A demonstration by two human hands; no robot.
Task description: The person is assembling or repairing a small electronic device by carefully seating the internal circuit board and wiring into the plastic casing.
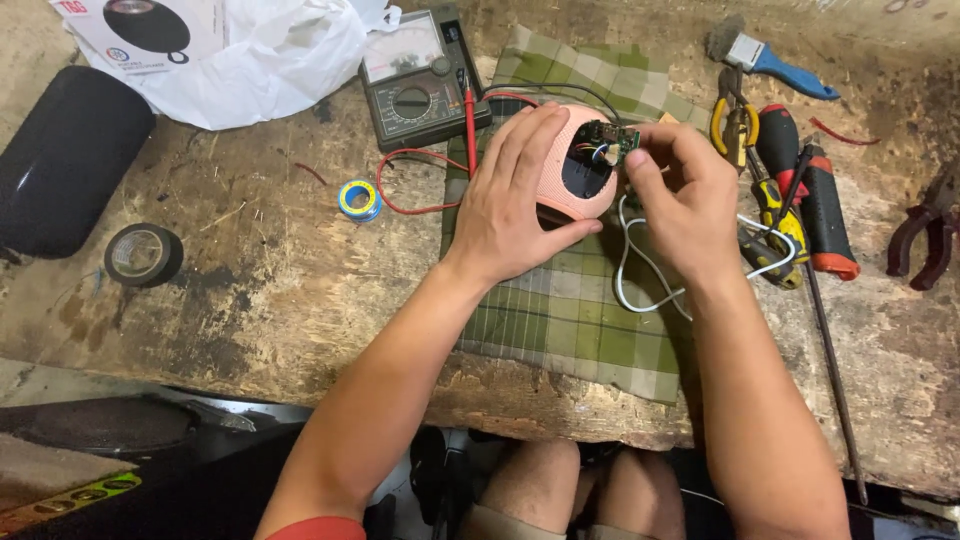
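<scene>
- Nearest me I see my own bare knees below the edge of the worn wooden workbench (280,300), with both forearms reaching up over it.
- A green checked cloth (560,320) lies on the bench, and my hands work above its far half.
- My left hand (510,200) is spread, palm down, fingers wrapped over the near-left side of a round pink speaker shell (575,205); the thumb presses its lower edge. The shell sits on the cloth with its open side turned to the right, dark inside.
- My right hand (685,195) is curled, fingertips pinching a small green circuit board (612,138) at the shell's opening; thin coloured wires run from the board into the shell.
- A white cable (640,280) loops on the cloth under my right wrist.
- To the left on the bare wood: a black tape roll (143,254), a small blue spool of solder (359,199), and a long black cylindrical speaker (65,160).
- To the right: yellow-handled pliers (735,125), red-and-black screwdrivers (815,200), and dark pliers (925,240) at the edge.
- Farther back, an analogue multimeter (420,75) with red lead (469,125) touching the cloth, and a white plastic bag (260,60).
</scene>
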